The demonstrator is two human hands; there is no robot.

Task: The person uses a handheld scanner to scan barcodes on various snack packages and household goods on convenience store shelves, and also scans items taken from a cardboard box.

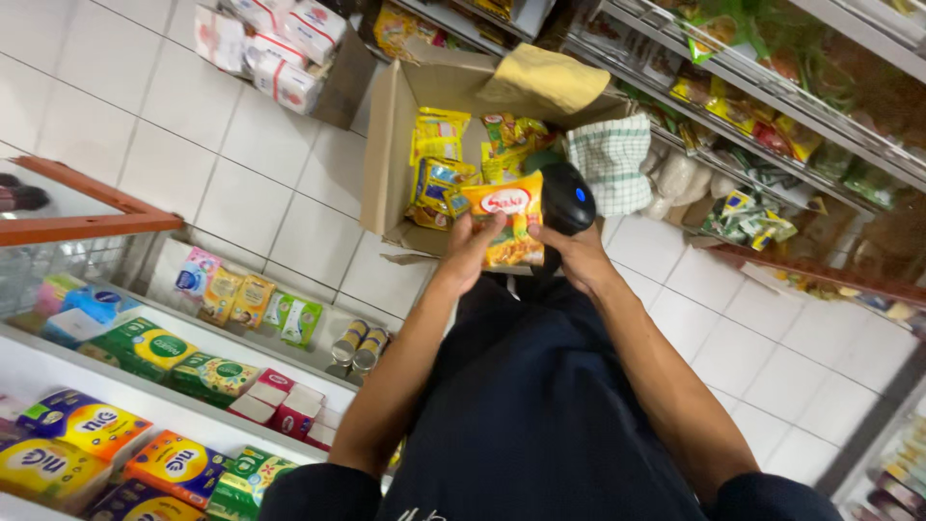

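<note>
My left hand (470, 249) holds up a yellow-orange noodle packet (508, 220) by its lower left corner. My right hand (576, 253) grips a black handheld barcode scanner (565, 197) with a small blue light, held right beside the packet. Both hands are over an open cardboard box (386, 154) on the tiled floor, which holds several more yellow packets (439, 159). My dark trousers fill the lower middle of the view.
A green checked cloth (610, 162) and a yellow cloth (550, 75) lie on the box's far side. Shelves of boxed goods (145, 347) stand at the left, racks of packets (752, 106) at the right. White cartons (275, 48) sit at the top.
</note>
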